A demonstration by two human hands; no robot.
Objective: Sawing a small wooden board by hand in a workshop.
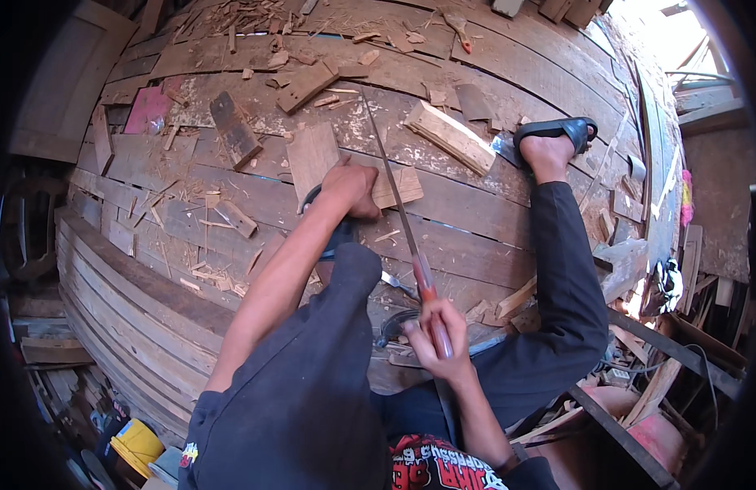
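My left hand (349, 188) presses on a wooden board (311, 155), its fingers curled over the wood beside the lighter piece (402, 188) at its right. The board lies on the plank floor in front of my bent left leg. My right hand (435, 335) is closed around the red-and-wooden handle of a saw (423, 278). The long thin blade points up and away from me, crossing the board just right of my left hand. Part of my left foot in a dark sandal is hidden behind my left arm and knee.
Wood blocks (450, 137), offcuts and shavings are scattered over the plank floor (476, 220). My right sandalled foot (549, 147) stretches out at right. A brush (458, 24) lies at top. Stacked boards (133, 302) and a yellow container (135, 445) stand at left, loose timber and metal bars at lower right.
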